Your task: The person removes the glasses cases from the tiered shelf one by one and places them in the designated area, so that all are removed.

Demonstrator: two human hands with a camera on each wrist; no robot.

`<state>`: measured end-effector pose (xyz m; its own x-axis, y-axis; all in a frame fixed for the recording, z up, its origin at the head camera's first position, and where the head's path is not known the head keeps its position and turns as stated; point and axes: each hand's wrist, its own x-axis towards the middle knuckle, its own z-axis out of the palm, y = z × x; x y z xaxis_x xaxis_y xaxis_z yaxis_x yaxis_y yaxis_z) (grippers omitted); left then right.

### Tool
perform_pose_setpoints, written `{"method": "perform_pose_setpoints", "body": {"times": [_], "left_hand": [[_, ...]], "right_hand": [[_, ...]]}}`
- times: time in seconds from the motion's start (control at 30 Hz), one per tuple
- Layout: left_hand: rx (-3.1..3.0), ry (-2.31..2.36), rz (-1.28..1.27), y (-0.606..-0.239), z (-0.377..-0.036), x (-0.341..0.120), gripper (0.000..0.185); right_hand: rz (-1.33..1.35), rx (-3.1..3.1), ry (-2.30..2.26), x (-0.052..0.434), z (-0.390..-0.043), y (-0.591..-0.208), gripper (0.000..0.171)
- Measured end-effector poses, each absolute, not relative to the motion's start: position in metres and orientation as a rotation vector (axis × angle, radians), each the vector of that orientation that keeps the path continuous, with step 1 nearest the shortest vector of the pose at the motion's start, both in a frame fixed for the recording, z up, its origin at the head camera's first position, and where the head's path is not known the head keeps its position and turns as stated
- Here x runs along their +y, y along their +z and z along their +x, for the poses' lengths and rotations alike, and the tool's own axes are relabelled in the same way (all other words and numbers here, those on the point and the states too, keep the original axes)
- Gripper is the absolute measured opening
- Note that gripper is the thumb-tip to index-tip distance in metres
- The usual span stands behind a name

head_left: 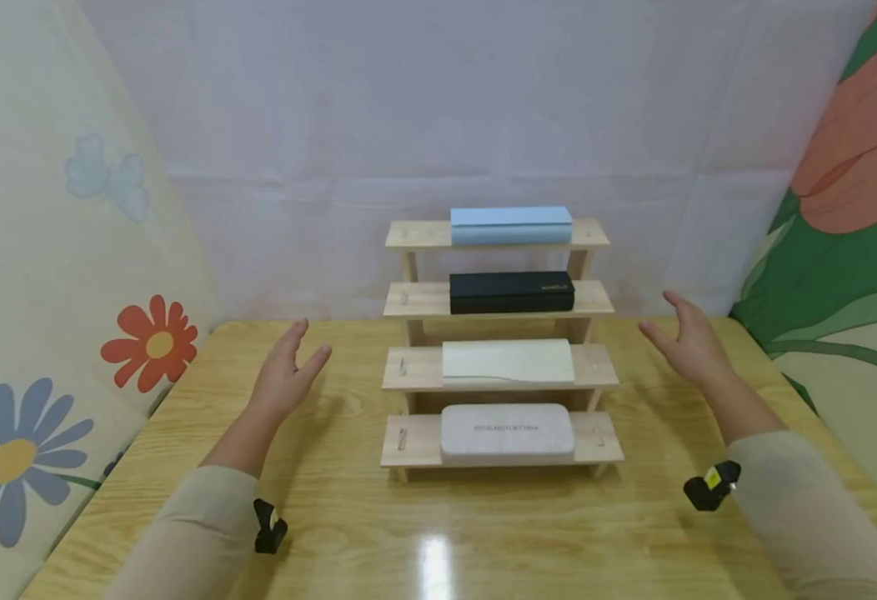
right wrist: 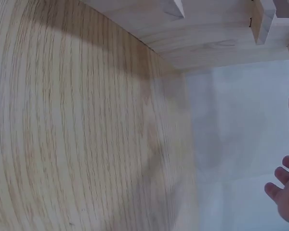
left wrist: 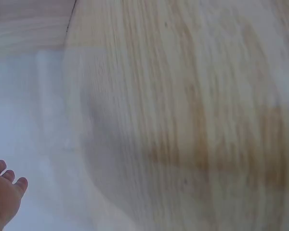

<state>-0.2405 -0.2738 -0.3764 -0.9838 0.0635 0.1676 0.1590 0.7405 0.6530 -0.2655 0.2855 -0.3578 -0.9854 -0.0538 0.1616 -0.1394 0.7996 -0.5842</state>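
Observation:
A stepped wooden stand (head_left: 414, 442) bears one case on each tier. On the top tier lies a light blue case (head_left: 510, 227), with a black case (head_left: 511, 292) below it. Under that come a white flap case (head_left: 508, 362) and, on the lowest tier, a pale rounded case (head_left: 508, 433) with dark lettering. My left hand (head_left: 285, 377) is held out left of the stand, fingers extended and thumb apart, touching nothing. To the right of the stand, my right hand (head_left: 690, 343) is likewise spread and holds nothing.
The stand is on a wood-grain table (head_left: 348, 533). Behind it hangs a white cloth backdrop (head_left: 483, 100). Flower-printed panels stand at the left (head_left: 26, 275) and right. A small black wrist camera (head_left: 269, 527) sits on the left sleeve, another (head_left: 712, 486) on the right.

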Motion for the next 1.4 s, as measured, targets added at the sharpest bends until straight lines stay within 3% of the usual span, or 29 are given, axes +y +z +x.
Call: {"method": "perform_pose_setpoints", "body": {"times": [0.43,1.4], "left_hand": [[-2.703,-1.481,-0.067,-0.376,-0.235,-0.265,0.078],[-2.483,-1.765,-0.337,-0.388,-0.199,-0.237,0.063]], "right_hand": [[0.049,-2.662,1.399,0.285,-0.261,-0.362,0.082],[0.054,-2.594,1.462,0.280,-0.225,-0.363,0.070]]}}
